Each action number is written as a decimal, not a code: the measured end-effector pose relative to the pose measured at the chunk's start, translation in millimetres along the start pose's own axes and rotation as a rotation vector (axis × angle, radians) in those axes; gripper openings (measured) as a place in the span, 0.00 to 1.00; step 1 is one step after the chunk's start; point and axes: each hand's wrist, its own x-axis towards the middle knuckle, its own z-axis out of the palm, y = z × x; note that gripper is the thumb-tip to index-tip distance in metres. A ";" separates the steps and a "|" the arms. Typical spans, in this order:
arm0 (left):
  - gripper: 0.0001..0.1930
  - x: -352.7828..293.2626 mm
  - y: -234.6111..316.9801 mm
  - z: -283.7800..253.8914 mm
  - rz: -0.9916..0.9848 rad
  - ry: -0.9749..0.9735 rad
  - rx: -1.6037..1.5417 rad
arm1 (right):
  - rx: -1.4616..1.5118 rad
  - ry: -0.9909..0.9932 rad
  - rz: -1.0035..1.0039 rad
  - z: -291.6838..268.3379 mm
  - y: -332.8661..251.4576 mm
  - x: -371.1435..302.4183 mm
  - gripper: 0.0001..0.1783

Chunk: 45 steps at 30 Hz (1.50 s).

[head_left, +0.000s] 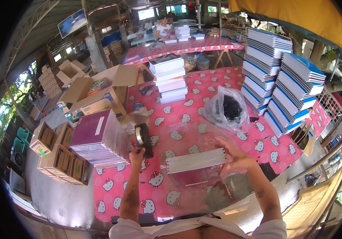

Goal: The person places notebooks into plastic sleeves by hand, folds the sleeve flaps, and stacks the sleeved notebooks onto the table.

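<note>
Lying lengthwise left to right, notebook bundle (196,160) beside the right hand (238,158).

Pink tablecloth (159,207) with white cat-face print, black tape dispenser (149,149), white-and-maroon notebook bundle (196,161), blue-and-white book pile (264,65).

The pink cat-print desk (115,191) carries a purple-topped book stack (95,133), a pale book stack (170,81), two tall blue-and-white stacks (264,65), a clear bag (214,108), a plastic-wrapped book bundle (196,160) and, apparently, a black tape dispenser (149,148), its base hard to see.
</note>
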 end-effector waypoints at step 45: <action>0.41 -203.1 93.3 16.5 0.077 -0.858 -0.586 | -0.002 0.422 -0.269 14.3 152.6 -20.2 0.53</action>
